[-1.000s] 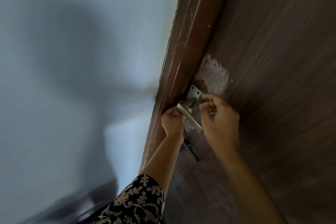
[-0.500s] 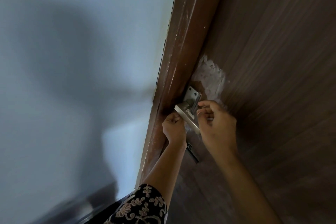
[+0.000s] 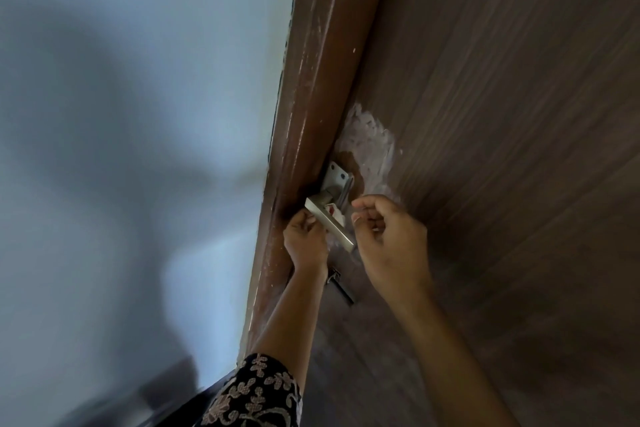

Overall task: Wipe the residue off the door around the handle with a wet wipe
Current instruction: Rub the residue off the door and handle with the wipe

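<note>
A silver lever handle (image 3: 330, 220) on its backplate (image 3: 336, 176) sits at the left edge of the dark wood door (image 3: 502, 114). A white patch of residue (image 3: 372, 146) spreads above and to the right of the backplate. My left hand (image 3: 306, 241) is curled just under the lever, against the door frame. It holds a small white wet wipe (image 3: 336, 216) that shows behind the lever. My right hand (image 3: 391, 239) hovers to the right of the lever's end, its fingers curled in with nothing clearly in them.
The glossy brown door frame (image 3: 311, 97) runs up beside the handle, with a pale blue wall (image 3: 138, 114) to its left. A dark metal latch or key (image 3: 341, 286) sticks out of the door below the handle.
My right hand has drawn back from the handle's neck toward the right. The white wipe now shows behind the lever. My left hand stays under the lever.
</note>
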The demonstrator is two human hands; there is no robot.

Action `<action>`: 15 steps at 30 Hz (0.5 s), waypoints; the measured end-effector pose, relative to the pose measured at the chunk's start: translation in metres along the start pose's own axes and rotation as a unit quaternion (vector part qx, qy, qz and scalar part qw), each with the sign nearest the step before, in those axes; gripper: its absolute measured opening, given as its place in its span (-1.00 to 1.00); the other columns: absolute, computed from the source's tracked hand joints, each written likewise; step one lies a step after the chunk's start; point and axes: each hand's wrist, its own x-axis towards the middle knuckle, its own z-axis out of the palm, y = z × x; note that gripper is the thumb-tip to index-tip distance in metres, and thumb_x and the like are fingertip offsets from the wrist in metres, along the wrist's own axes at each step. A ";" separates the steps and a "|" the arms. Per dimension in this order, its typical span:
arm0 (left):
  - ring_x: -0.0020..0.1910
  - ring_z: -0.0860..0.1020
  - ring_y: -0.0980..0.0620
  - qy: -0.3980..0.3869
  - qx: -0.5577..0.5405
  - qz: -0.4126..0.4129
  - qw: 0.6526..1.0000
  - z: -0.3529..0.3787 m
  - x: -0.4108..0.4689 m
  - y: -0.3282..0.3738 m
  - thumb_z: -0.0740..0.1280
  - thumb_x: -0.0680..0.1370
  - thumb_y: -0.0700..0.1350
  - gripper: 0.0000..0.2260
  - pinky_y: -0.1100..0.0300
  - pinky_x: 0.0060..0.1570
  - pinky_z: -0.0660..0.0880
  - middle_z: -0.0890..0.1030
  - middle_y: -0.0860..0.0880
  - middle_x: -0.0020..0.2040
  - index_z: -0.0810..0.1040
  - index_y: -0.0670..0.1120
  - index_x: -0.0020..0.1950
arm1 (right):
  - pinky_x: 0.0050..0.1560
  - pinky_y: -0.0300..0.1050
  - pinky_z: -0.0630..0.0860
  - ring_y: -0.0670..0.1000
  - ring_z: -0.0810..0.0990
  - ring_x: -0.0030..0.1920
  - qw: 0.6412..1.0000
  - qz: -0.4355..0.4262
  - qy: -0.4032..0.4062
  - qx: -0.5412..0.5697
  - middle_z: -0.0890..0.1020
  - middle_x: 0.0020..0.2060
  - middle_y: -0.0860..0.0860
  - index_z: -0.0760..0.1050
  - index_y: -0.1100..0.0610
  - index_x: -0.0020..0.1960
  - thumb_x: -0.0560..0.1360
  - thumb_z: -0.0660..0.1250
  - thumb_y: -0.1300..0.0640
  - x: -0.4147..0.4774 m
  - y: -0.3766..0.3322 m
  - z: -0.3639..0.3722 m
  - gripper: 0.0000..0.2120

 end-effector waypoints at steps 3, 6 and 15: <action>-0.38 0.59 0.18 -0.004 0.008 0.011 1.000 -0.007 0.009 0.003 0.29 0.44 -0.44 -0.75 0.27 -0.27 0.53 0.62 0.01 -0.30 0.62 -0.10 -0.14 | -0.27 -0.54 0.42 -0.27 0.53 -0.24 1.000 -0.002 -0.003 0.006 0.61 -0.20 -0.10 0.57 0.10 0.03 0.51 0.28 0.24 -0.001 0.001 0.003 -0.85; -0.45 0.56 0.28 0.020 0.023 0.025 0.999 -0.007 0.015 0.009 0.32 0.41 -0.42 -0.76 0.38 -0.35 0.49 0.63 0.02 -0.31 0.65 -0.17 -0.05 | -0.24 -0.55 0.42 -0.27 0.52 -0.22 0.999 0.006 -0.031 -0.002 0.64 -0.11 0.00 0.56 0.12 0.06 0.51 0.26 0.26 -0.001 0.004 0.012 -0.82; -0.18 0.64 0.13 -0.033 0.062 0.123 0.990 -0.007 0.017 0.018 0.32 0.46 -0.37 -0.70 0.33 -0.10 0.56 0.69 0.01 -0.16 0.68 -0.01 -0.01 | -0.26 -0.53 0.44 -0.23 0.54 -0.18 0.998 0.020 -0.055 -0.003 0.63 -0.05 0.02 0.54 0.10 0.09 0.52 0.25 0.24 -0.002 0.007 0.025 -0.81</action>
